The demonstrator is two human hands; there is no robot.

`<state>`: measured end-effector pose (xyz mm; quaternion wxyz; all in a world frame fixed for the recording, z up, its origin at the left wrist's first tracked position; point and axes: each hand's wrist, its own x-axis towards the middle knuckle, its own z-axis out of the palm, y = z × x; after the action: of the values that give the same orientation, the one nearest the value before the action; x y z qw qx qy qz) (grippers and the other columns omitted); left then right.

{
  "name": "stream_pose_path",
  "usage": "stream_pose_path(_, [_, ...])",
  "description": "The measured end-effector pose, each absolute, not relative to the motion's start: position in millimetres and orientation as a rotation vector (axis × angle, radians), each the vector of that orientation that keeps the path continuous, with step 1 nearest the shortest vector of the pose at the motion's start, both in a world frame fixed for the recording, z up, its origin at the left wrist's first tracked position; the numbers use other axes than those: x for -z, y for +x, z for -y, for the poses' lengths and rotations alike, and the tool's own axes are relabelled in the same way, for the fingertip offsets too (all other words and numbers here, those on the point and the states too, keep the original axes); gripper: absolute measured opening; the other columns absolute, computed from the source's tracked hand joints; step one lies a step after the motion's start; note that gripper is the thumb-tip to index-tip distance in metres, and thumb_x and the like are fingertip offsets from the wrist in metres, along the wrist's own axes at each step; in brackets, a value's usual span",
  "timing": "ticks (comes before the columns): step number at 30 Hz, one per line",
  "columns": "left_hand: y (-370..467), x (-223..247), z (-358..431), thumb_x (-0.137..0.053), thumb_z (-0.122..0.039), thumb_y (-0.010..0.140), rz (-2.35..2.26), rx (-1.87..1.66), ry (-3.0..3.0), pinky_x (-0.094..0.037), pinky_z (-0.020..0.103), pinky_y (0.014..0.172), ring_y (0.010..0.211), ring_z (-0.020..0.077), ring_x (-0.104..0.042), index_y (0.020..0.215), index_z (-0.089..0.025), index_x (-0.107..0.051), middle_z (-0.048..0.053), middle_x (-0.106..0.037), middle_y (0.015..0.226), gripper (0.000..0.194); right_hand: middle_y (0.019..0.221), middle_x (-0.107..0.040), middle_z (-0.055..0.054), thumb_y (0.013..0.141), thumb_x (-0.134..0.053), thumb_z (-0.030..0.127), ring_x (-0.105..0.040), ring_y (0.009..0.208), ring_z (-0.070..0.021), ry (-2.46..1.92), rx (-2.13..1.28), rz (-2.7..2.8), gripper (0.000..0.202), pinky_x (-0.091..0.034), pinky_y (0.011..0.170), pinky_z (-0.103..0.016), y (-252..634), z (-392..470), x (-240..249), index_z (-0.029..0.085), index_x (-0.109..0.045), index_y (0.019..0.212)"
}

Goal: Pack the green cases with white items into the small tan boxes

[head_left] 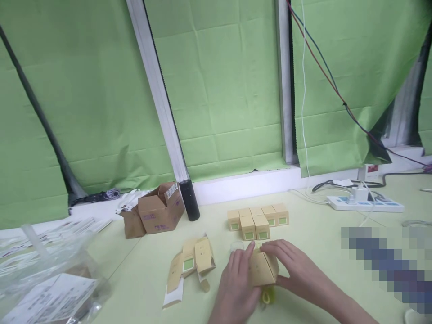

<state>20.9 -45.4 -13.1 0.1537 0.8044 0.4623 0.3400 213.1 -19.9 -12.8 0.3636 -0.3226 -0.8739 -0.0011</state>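
Note:
A small tan cardboard box (pixel 262 269) sits between my two hands near the front of the table. My left hand (pixel 236 279) grips its left side, with the thumb near the top edge. My right hand (pixel 293 265) wraps the right side, fingers over the top and thumb low on the corner. Just below the box lies a small yellow-green item (pixel 267 296) with a loop, partly covered. A clear plastic piece (pixel 237 245) shows behind my left fingers. Flattened tan cartons (pixel 195 258) lie to the left.
Several small tan boxes with green labels (pixel 249 221) stand grouped behind my hands. At the back left are an open brown carton (pixel 160 210) and a black cylinder (pixel 189 200). A white power strip (pixel 366 204) with cables lies at right; plastic bags (pixel 50 279) fill the front left.

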Motion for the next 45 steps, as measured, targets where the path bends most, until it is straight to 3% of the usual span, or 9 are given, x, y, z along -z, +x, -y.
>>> stream_pose_path(6, [22.1,10.4,48.2,-0.057,-0.015,0.067,-1.544,-0.822,2.428,-0.042,0.033,0.066,0.092,0.0276,-0.050,0.132,-0.035,-0.038,0.008,-0.051,0.100,0.070,0.078,-0.062,-0.005,0.083,-0.057,0.025,-0.059,0.070,-0.0199,-0.710,0.437,2.042,0.014,-0.044,0.063,-0.035,209.3,17.4,37.1,0.019,-0.051,0.094])
stream_pose_path(9, [16.8,13.6,45.8,-0.056,-0.011,0.065,-1.582,-0.882,2.454,-0.043,0.032,0.064,0.088,0.0247,-0.053,0.126,-0.032,-0.043,0.006,-0.052,0.097,0.065,0.063,-0.055,0.000,0.080,-0.058,0.045,-0.052,0.055,-0.0163,-0.679,0.306,2.023,0.025,-0.039,0.052,-0.029,216.1,23.3,27.5,0.022,-0.048,0.079])
stream_pose_path(13, [10.6,19.9,40.9,-0.049,-0.003,0.067,-1.580,-1.015,2.635,-0.047,0.031,0.061,0.085,0.0212,-0.056,0.106,-0.023,-0.050,0.006,-0.053,0.099,0.043,0.071,-0.057,0.000,0.092,-0.040,0.032,-0.053,0.054,-0.0113,-0.729,-0.133,2.195,0.017,-0.040,0.049,-0.023,217.1,33.0,8.8,0.022,-0.052,0.097])
stream_pose_path(19, [13.9,17.2,40.3,-0.046,0.003,0.069,-1.506,-1.074,3.164,-0.053,0.038,0.075,0.105,0.0259,-0.053,0.075,-0.019,-0.051,0.010,-0.053,0.112,0.023,0.090,-0.058,-0.003,0.081,-0.057,0.021,-0.054,0.057,-0.0127,-0.925,0.267,2.354,0.021,-0.040,0.053,-0.025,216.3,32.7,-1.2,0.029,-0.058,0.101])
stream_pose_path(28, [16.8,21.1,40.2,-0.046,0.000,0.074,-1.301,-1.002,3.267,-0.051,0.039,0.080,0.104,0.0242,-0.052,0.097,-0.022,-0.051,0.010,-0.052,0.114,0.032,0.106,-0.061,-0.010,0.086,-0.051,0.016,-0.059,0.088,-0.0217,-0.738,0.264,2.277,0.009,-0.046,0.073,-0.038,207.3,25.1,13.2,0.020,-0.058,0.086])
stream_pose_path(34, [12.1,14.1,37.4,-0.050,-0.008,0.072,-1.417,-1.122,2.508,-0.047,0.043,0.080,0.103,0.0255,-0.054,0.110,-0.025,-0.036,0.010,-0.052,0.114,0.044,0.124,-0.054,-0.008,0.088,-0.045,0.037,-0.047,0.117,-0.0262,-0.866,-0.780,1.519,0.019,-0.047,0.085,-0.043,217.8,25.3,7.4,0.023,-0.050,0.076])
stream_pose_path(38, [18.9,-0.4,39.4,-0.065,-0.031,0.069,-1.459,-1.283,1.525,-0.046,0.042,0.079,0.096,0.0273,-0.059,0.111,-0.024,-0.027,0.013,-0.056,0.112,0.057,0.092,-0.067,-0.002,0.085,-0.040,0.044,-0.062,0.096,-0.0249,-0.793,-1.215,0.933,0.021,-0.053,0.072,-0.040,228.7,22.0,-0.4,0.025,-0.042,0.075])
stream_pose_path(42, [31.4,-13.6,45.5,-0.068,-0.034,0.069,-1.051,-1.315,0.944,-0.046,0.036,0.080,0.099,0.0257,-0.059,0.116,-0.022,-0.028,0.015,-0.058,0.112,0.063,0.083,-0.063,-0.003,0.086,-0.044,0.038,-0.063,0.081,-0.0216,-0.832,-1.020,1.526,0.014,-0.054,0.067,-0.036,224.5,24.1,8.3,0.025,-0.049,0.087])
stream_pose_path(45, [34.6,-16.3,45.7,-0.061,-0.036,0.077,-0.832,-1.201,0.800,-0.045,0.032,0.080,0.100,0.0232,-0.058,0.113,-0.018,-0.043,0.013,-0.058,0.114,0.045,0.088,-0.061,-0.005,0.081,-0.056,0.027,-0.060,0.083,-0.0223,-0.838,-0.357,2.205,0.032,-0.052,0.066,-0.033,214.1,25.6,19.9,0.025,-0.050,0.113])
